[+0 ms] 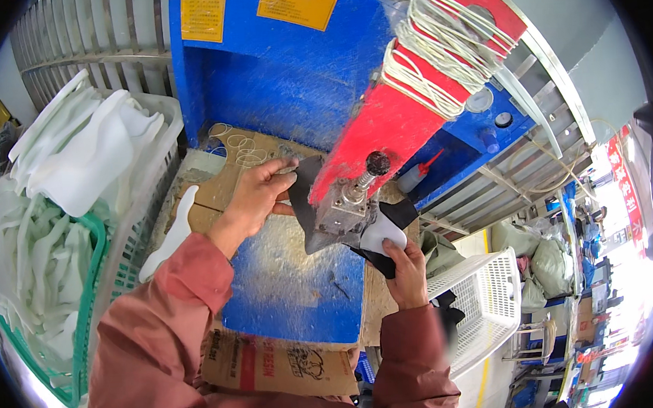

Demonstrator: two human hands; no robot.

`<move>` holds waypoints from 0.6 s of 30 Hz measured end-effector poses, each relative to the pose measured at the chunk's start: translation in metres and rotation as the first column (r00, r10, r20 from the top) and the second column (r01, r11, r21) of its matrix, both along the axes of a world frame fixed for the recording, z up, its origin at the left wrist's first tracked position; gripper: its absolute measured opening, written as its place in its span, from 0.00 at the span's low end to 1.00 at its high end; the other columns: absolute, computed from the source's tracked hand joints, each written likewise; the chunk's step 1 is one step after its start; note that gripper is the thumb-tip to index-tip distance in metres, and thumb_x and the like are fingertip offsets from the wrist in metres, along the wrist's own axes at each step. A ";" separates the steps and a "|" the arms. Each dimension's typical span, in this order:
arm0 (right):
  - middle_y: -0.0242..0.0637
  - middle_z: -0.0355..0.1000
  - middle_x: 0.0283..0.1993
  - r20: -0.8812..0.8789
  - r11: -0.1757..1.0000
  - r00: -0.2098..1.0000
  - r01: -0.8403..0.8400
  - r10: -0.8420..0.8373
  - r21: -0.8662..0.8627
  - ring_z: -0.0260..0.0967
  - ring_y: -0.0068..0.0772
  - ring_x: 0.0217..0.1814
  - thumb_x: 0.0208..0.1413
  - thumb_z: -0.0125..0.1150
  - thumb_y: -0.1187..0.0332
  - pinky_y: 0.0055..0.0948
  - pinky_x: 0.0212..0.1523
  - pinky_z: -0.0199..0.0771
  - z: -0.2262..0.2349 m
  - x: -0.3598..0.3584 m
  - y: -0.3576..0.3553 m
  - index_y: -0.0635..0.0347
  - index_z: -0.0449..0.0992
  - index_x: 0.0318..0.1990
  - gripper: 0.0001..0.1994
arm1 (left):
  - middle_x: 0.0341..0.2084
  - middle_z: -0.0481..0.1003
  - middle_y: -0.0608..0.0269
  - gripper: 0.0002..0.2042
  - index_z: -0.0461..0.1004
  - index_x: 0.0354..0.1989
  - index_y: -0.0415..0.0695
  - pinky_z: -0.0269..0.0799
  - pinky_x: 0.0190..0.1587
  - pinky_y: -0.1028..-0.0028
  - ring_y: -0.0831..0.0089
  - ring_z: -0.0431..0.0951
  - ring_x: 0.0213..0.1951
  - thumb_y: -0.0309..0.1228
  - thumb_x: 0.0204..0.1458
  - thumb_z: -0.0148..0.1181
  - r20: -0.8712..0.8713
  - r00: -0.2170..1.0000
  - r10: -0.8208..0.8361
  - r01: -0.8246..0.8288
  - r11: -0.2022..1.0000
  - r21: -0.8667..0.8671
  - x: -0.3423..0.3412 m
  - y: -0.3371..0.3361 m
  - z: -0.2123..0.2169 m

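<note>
L hand (pixel 250 201) pinching L edge of dark flat pc (pixel 306 198), which sits btwn hands, grey-black, pointed corners, partly hidden by machine head (pixel 340 213), white smooth rounded pc (pixel 380 233) over black mat'l (pixel 399 213), R hand (pixel 408 274) gripping both, thumb on white.

L hand (pixel 254 199) holds dk pc (pixel 308 205); R hand (pixel 408 272) pinches wht pc (pixel 381 232); red mach. arm (pixel 386 137) btwn

The metal press head (pixel 340 214) hides part of the dark material (pixel 305 189) from view.
</note>
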State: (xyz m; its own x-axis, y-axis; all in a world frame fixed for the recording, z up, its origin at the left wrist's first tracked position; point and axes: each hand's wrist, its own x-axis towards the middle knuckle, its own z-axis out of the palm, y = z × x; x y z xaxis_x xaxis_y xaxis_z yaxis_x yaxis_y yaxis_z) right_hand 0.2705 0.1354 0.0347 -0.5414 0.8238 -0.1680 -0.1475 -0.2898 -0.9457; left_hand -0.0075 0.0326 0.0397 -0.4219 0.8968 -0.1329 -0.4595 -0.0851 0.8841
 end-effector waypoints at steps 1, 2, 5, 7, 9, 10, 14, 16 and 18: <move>0.40 0.77 0.42 0.011 1.000 1.000 -0.019 0.019 -0.011 0.76 0.30 0.41 0.59 0.54 0.75 0.28 0.42 0.78 0.000 0.000 0.001 0.71 0.74 0.48 0.11 | 0.40 0.77 0.58 0.19 0.65 0.60 0.36 0.83 0.34 0.70 0.70 0.81 0.36 0.27 0.61 0.52 -0.001 1.000 -0.003 0.003 1.000 0.001 0.000 -0.001 0.001; 0.40 0.77 0.41 -0.004 1.000 1.000 -0.025 0.025 -0.014 0.76 0.31 0.40 0.59 0.54 0.75 0.29 0.41 0.78 -0.001 0.000 0.001 0.71 0.74 0.47 0.11 | 0.40 0.77 0.57 0.19 0.65 0.60 0.36 0.82 0.34 0.70 0.70 0.82 0.36 0.28 0.61 0.52 -0.003 1.000 -0.006 0.006 1.000 0.002 0.000 -0.001 0.001; 0.41 0.77 0.41 -0.029 0.999 0.999 -0.032 0.032 -0.021 0.77 0.33 0.39 0.59 0.54 0.76 0.31 0.38 0.80 -0.003 0.002 0.002 0.70 0.75 0.46 0.10 | 0.39 0.78 0.57 0.19 0.66 0.59 0.36 0.82 0.34 0.69 0.70 0.82 0.36 0.28 0.61 0.53 0.035 0.999 -0.010 0.009 1.000 0.018 0.001 -0.002 0.002; 0.41 0.77 0.41 -0.058 0.998 0.997 -0.056 0.055 -0.022 0.77 0.33 0.39 0.59 0.53 0.76 0.32 0.37 0.80 -0.005 0.003 0.001 0.70 0.75 0.46 0.10 | 0.39 0.78 0.57 0.19 0.66 0.59 0.36 0.82 0.34 0.70 0.70 0.82 0.36 0.28 0.60 0.53 0.049 0.999 -0.011 0.011 1.000 -0.002 0.003 -0.003 0.003; 0.40 0.77 0.41 -0.007 0.999 1.000 -0.026 0.026 -0.041 0.77 0.32 0.38 0.58 0.56 0.74 0.32 0.36 0.82 -0.006 0.006 -0.001 0.67 0.75 0.45 0.09 | 0.39 0.78 0.57 0.19 0.66 0.59 0.36 0.82 0.34 0.69 0.70 0.82 0.36 0.29 0.60 0.54 0.064 0.998 -0.015 0.016 1.000 -0.005 0.005 -0.005 0.002; 0.39 0.77 0.40 -0.016 0.998 0.999 -0.036 0.036 -0.049 0.78 0.31 0.37 0.58 0.58 0.73 0.32 0.35 0.83 -0.006 0.007 -0.002 0.65 0.76 0.44 0.09 | 0.39 0.78 0.57 0.19 0.67 0.58 0.36 0.82 0.34 0.69 0.69 0.82 0.36 0.29 0.60 0.54 0.074 0.997 -0.020 0.020 1.000 -0.003 0.006 -0.005 0.002; 0.40 0.77 0.41 0.033 0.997 0.999 -0.010 0.013 -0.076 0.77 0.33 0.39 0.59 0.55 0.76 0.32 0.37 0.81 -0.010 0.016 -0.008 0.68 0.76 0.45 0.09 | 0.39 0.78 0.57 0.18 0.68 0.57 0.37 0.82 0.34 0.69 0.69 0.82 0.37 0.30 0.60 0.55 0.139 0.989 -0.050 0.051 0.999 -0.008 0.012 -0.010 0.000; 0.40 0.77 0.41 0.003 0.996 0.999 -0.046 0.047 -0.077 0.77 0.33 0.38 0.59 0.55 0.75 0.32 0.37 0.81 -0.013 0.020 -0.010 0.67 0.76 0.45 0.09 | 0.40 0.79 0.58 0.17 0.68 0.57 0.37 0.82 0.34 0.68 0.69 0.82 0.37 0.30 0.60 0.54 0.153 0.987 -0.054 0.060 0.998 -0.030 0.015 -0.012 0.000; 0.40 0.77 0.41 0.040 0.997 0.999 -0.027 0.030 -0.074 0.77 0.33 0.38 0.58 0.55 0.75 0.32 0.37 0.81 -0.017 0.023 -0.012 0.68 0.76 0.45 0.10 | 0.40 0.78 0.58 0.17 0.69 0.57 0.38 0.82 0.35 0.67 0.69 0.82 0.37 0.30 0.61 0.53 0.179 0.982 -0.055 0.063 0.997 -0.039 0.019 -0.016 -0.001</move>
